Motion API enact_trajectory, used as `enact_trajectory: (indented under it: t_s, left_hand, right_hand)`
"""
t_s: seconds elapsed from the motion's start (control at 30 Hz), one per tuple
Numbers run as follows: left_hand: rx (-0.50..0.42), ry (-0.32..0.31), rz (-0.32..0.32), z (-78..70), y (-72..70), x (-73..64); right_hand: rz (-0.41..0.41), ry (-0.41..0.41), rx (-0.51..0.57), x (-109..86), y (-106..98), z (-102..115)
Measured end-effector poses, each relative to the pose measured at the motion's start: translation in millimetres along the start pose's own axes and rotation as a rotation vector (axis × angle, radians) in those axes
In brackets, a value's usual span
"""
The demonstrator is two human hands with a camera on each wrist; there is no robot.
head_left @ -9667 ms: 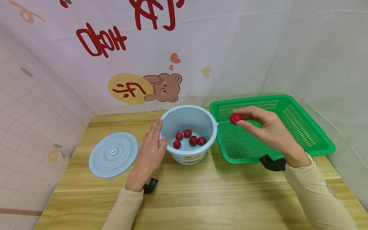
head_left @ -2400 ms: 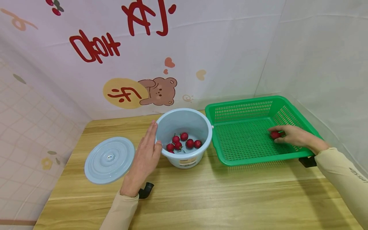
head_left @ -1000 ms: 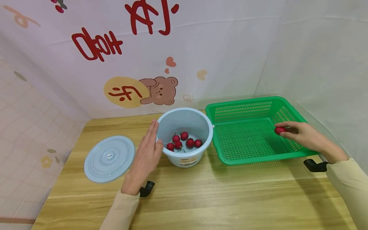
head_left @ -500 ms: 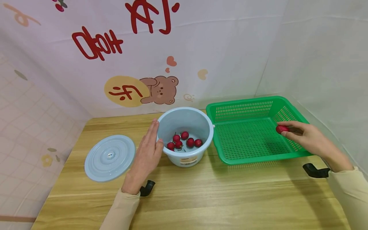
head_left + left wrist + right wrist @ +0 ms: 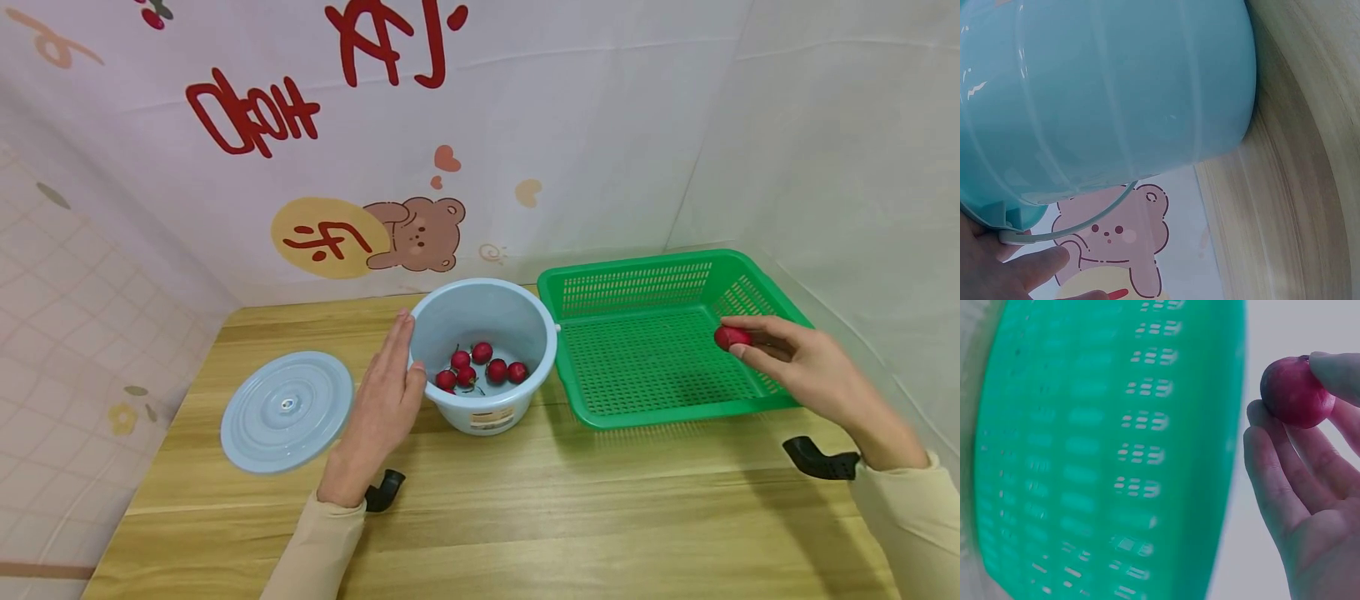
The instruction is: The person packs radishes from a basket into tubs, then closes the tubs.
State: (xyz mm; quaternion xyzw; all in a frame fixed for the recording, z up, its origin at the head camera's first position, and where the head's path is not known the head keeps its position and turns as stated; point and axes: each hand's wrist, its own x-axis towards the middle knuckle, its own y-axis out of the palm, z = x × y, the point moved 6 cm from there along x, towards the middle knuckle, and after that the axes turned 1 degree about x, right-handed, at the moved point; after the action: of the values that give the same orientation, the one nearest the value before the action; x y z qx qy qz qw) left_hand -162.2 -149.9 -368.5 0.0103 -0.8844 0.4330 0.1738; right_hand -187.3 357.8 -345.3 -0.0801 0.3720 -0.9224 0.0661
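Observation:
My right hand [image 5: 813, 371] pinches a round dark-red fruit [image 5: 731, 337] between thumb and fingers, over the right side of the green basket [image 5: 675, 408]. In the right wrist view the fruit [image 5: 1296, 394] sits at the fingertips, above the level of the basket's rim. My left hand [image 5: 382, 400] rests with straight fingers against the left side of the light blue bucket [image 5: 487, 292]. Inside the bucket lie several similar red fruits [image 5: 497, 371], some with thin stems. The left wrist view shows the left fingers [image 5: 1038, 265] beside the bucket's handle [image 5: 1094, 220].
A round blue lid [image 5: 288, 412] lies on the wooden table [image 5: 525, 517], left of the bucket. The basket stands right beside the bucket. Behind them is a white printed wall cloth [image 5: 600, 125] with a bear.
Since the oldest frame, the bucket has gained fruit and the right hand has moved right. It has lifted a fruit from the basket's floor and drawn slightly towards me. The left hand stays put.

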Motion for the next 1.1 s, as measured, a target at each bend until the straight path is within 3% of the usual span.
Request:
enact_trajectory:
  t_s: [0.4, 0.57, 0.93, 1.1]
  left_hand:
    - [0.004, -0.003, -0.002, -0.3, -0.7, 0.3]
    - [-0.001, 0.003, -0.006, -0.8, -0.9, 0.7]
    - [0.002, 0.008, -0.008, -1.1, -0.6, 0.7]
    - [0.002, 0.004, -0.008, -1.4, -0.8, -0.2]
  right_hand:
    - [-0.056, -0.047, 0.046, -11.6, 8.2, 34.7]
    - [-0.071, -0.122, 0.116, -14.9, 12.7, 53.3]
    - [-0.1, -0.228, 0.15, -18.7, 25.3, 83.8]
    - [-0.128, -0.319, 0.177, -20.1, 33.3, 98.2]
